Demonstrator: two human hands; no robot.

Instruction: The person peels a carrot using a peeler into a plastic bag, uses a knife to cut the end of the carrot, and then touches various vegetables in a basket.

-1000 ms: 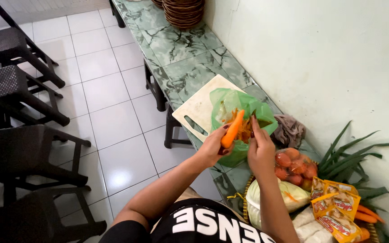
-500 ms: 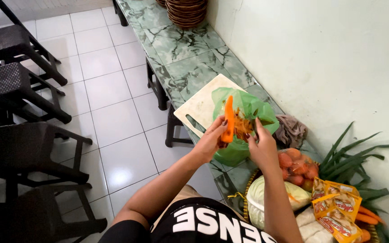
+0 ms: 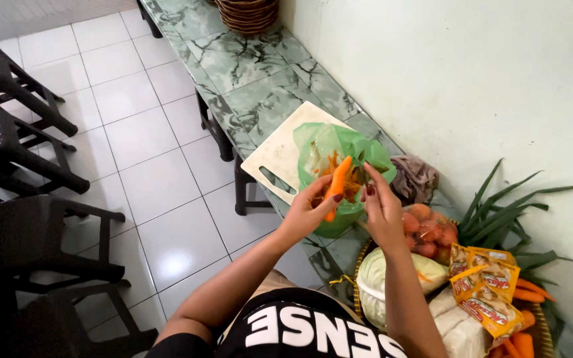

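Note:
My left hand (image 3: pixel 308 213) holds an orange carrot (image 3: pixel 337 183) upright over a green plastic bag (image 3: pixel 341 147) that has carrot peelings inside. My right hand (image 3: pixel 381 207) is up against the carrot's right side, fingers pinched around a small tool that I cannot make out clearly. The bag lies partly on a white cutting board (image 3: pixel 280 154) on a green marble counter (image 3: pixel 253 79). A dark-handled knife (image 3: pixel 276 179) rests on the board's near edge.
A woven basket (image 3: pixel 364 255) at the lower right holds a cabbage (image 3: pixel 392 282), a bag of tomatoes (image 3: pixel 426 235), yellow packets (image 3: pixel 489 292), carrots (image 3: pixel 528 290) and green leaves (image 3: pixel 505 212). A grey cloth (image 3: pixel 416 178) lies by the wall. Stacked baskets (image 3: pixel 250 13) stand far back. Dark chairs (image 3: pixel 14 152) line the left.
The carrot has turned from slanted to more upright and both hands have shifted slightly over the bag. My right hand stays pressed to the carrot's side.

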